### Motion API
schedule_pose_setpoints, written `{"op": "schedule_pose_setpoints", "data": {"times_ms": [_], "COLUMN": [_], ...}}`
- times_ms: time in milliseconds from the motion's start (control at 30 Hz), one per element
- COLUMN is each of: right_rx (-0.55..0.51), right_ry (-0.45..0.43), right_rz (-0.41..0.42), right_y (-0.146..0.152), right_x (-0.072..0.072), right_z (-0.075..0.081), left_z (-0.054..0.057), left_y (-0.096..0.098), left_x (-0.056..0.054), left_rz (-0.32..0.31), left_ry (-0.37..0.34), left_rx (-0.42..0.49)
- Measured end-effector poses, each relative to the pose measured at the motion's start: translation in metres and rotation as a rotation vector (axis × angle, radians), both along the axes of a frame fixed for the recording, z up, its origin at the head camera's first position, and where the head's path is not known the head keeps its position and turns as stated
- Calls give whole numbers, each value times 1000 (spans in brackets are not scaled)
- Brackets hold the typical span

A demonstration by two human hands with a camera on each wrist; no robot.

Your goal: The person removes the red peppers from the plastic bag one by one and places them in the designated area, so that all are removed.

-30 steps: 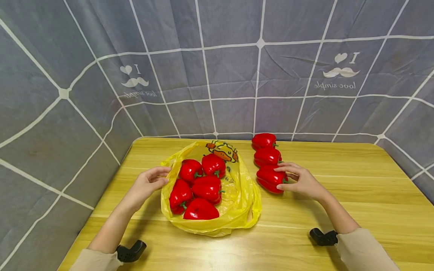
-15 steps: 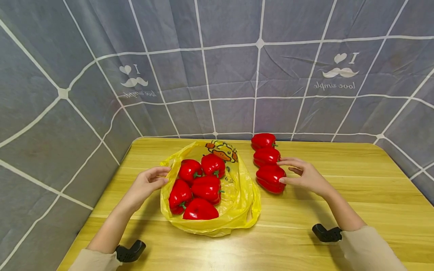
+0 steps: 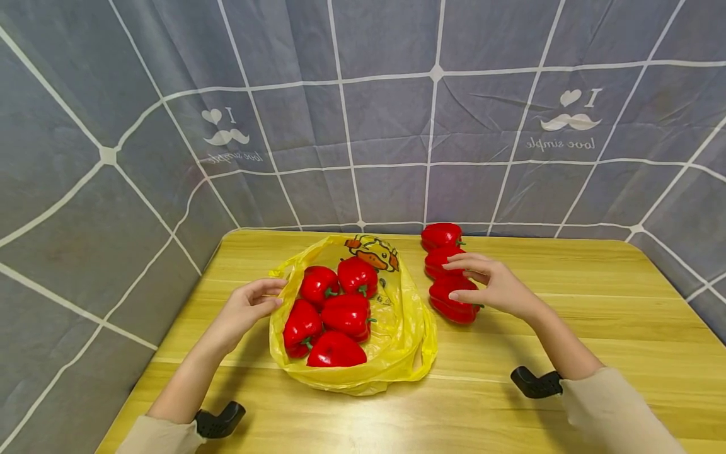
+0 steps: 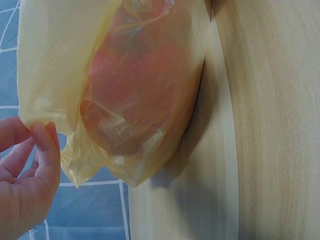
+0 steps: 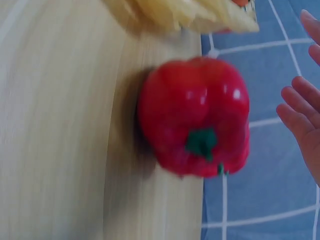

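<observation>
My left hand (image 3: pixel 245 313) pinches the left rim of a yellow plastic bag (image 3: pixel 363 382); the left wrist view shows thumb and finger (image 4: pixel 45 150) meeting on the film. Several red bell peppers with green stems lie inside the open bag. To its right, three more form a row: a near pepper (image 3: pixel 448 310), a middle pepper (image 3: pixel 437 263) and a far pepper (image 3: pixel 441 236). My right hand (image 3: pixel 501 289) hovers over the near and middle ones, fingers extended and spread from the thumb. In the right wrist view a gap shows between those fingers (image 5: pixel 305 107) and the near pepper (image 5: pixel 172 100).
Everything rests on a light wood table (image 3: pixel 590 328). A grey-blue curtain (image 3: pixel 391 126) with white grid lines hangs behind the table and along both sides. Each wrist carries a small black device, the right device (image 3: pixel 535 383) lying low over the tabletop.
My right hand first drew back to the right from the near pepper, then came left and over it. The left hand, bag and peppers stay in place.
</observation>
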State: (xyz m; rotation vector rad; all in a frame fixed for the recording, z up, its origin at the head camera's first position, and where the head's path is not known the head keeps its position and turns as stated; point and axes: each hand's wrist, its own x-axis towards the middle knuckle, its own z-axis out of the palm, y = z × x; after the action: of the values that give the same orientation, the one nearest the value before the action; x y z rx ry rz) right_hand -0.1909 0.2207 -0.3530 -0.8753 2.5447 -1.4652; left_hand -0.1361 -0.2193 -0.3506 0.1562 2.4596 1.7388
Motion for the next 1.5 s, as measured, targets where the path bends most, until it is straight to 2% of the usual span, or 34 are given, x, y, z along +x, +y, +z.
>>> {"op": "schedule_pose_setpoints", "data": {"times_ms": [433, 567, 733, 867, 1067, 1233, 1500], "right_rx": [-5, 24, 29, 30, 43, 33, 52], "right_ry": [22, 12, -44, -83, -91, -54, -33], "right_rz": [134, 159, 189, 212, 245, 270, 253], "right_y": [-50, -66, -81, -92, -107, -118, -130], "right_x": [7, 7, 8, 9, 9, 8, 9], "right_z": [9, 11, 10, 7, -1, -8, -18], "left_z": [0, -1, -1, -2, -3, -3, -3], "left_y": [1, 1, 1, 1, 1, 2, 3], "left_x": [0, 0, 0, 0, 0, 0, 0], "left_rz": [0, -1, -1, -2, -6, -4, -1], "left_ry": [-2, -3, -1, -1, -1, 0, -2], "left_rx": [9, 11, 18, 20, 24, 25, 20]}}
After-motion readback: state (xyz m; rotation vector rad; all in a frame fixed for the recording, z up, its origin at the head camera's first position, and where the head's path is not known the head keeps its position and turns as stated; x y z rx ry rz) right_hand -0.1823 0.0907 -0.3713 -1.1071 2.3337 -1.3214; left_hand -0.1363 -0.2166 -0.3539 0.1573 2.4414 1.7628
